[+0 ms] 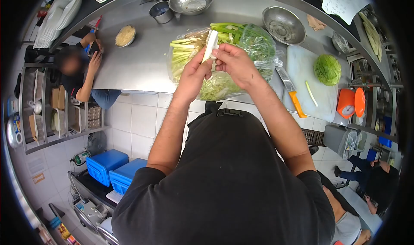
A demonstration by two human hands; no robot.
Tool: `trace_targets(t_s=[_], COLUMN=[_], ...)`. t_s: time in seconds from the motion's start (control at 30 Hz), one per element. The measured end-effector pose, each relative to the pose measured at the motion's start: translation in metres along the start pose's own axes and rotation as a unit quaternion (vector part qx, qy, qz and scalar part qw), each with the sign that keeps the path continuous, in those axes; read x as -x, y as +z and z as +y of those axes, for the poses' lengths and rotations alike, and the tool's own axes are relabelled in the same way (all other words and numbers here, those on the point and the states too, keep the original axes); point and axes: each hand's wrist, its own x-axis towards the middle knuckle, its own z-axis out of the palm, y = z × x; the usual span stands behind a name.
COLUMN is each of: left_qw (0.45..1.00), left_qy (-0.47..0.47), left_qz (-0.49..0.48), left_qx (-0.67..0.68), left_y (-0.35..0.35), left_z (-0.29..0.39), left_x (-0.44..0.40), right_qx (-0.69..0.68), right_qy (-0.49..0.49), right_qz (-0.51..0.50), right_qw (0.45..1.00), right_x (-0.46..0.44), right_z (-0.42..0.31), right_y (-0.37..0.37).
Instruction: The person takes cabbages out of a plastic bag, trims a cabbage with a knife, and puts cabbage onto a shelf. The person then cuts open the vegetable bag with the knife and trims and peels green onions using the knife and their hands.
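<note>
My left hand (195, 74) and my right hand (236, 65) come together over the counter, both closed on a thick white stalk (211, 44), which looks like a spring onion. The stalk tilts upward, its top end rising above my fingers. Beneath it, an opened clear plastic bag (258, 41) holds a heap of spring onions (183, 51), with pale stems at the left and green leaves at the right. My fingertips cover the lower part of the stalk.
To the right, a knife with an orange handle (295, 102) rests by a white cutting board (302, 59) carrying a lettuce (327, 69) and a thin green-white piece (311, 93). Metal bowls (284, 25) sit behind. An orange scale (346, 103) stands far right. A person (79, 68) is at the left.
</note>
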Motion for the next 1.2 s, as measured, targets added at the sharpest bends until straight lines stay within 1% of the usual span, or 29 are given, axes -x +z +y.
trace_targets(t_s=[0.07, 0.17, 0.27, 0.37, 0.47, 0.57, 0.67, 0.83, 0.97, 1.03, 1.07, 1.1, 1.13, 1.17, 1.2], left_qw=[0.999, 0.996, 0.995, 0.988, 0.985, 0.992, 0.996, 0.984, 0.971, 0.969, 0.968, 0.968, 0.969, 0.966, 0.969], left_qy=[-0.008, -0.019, 0.04, 0.066, 0.027, 0.012, -0.017, -0.061, -0.075, -0.078, -0.083, -0.08, -0.081, -0.083, -0.073], left_qz=[-0.027, -0.011, 0.047, 0.103, 0.107, 0.097, 0.085, 0.096, 0.07, 0.07, 0.064, 0.088, 0.104, 0.089, 0.086], left_qx=[0.046, 0.088, -0.083, -0.099, -0.131, -0.082, 0.016, 0.14, 0.215, 0.225, 0.23, 0.219, 0.21, 0.228, 0.219], left_y=[-0.005, -0.004, -0.005, -0.006, -0.012, -0.01, -0.016, -0.029, -0.039, -0.045, -0.046, -0.047, -0.047, -0.052, -0.052], left_z=[0.003, 0.005, 0.002, -0.007, -0.011, -0.009, -0.011, -0.015, -0.012, -0.013, -0.015, -0.018, -0.023, -0.03, -0.031], left_x=[0.0, -0.002, -0.004, -0.006, -0.006, -0.006, -0.008, -0.009, -0.007, -0.006, -0.007, -0.008, -0.01, -0.011, -0.011], right_qx=[0.001, 0.0, -0.001, 0.004, 0.021, 0.046, 0.062, 0.068, 0.135, 0.182, 0.234, 0.287, 0.373, 0.457, 0.493], right_qy=[0.006, 0.002, -0.009, -0.011, -0.016, -0.028, -0.036, -0.063, -0.089, -0.102, -0.107, -0.112, -0.126, -0.133, -0.122], right_qz=[-0.006, 0.009, 0.032, 0.056, 0.067, 0.072, 0.08, 0.109, 0.149, 0.169, 0.151, 0.14, 0.14, 0.144, 0.153], right_qw=[1.0, 1.0, 0.999, 0.998, 0.997, 0.996, 0.994, 0.99, 0.976, 0.963, 0.955, 0.941, 0.909, 0.867, 0.847], right_x=[0.0, 0.0, 0.0, 0.001, 0.001, 0.002, 0.004, 0.001, -0.008, -0.018, -0.03, -0.042, -0.051, -0.057, -0.056], right_z=[0.0, -0.001, 0.001, 0.001, 0.001, -0.001, -0.005, -0.007, -0.004, -0.001, 0.009, 0.022, 0.038, 0.046, 0.045], right_y=[0.0, 0.003, 0.003, 0.001, -0.003, -0.003, -0.006, -0.02, -0.029, -0.03, -0.036, -0.047, -0.057, -0.063, -0.062])
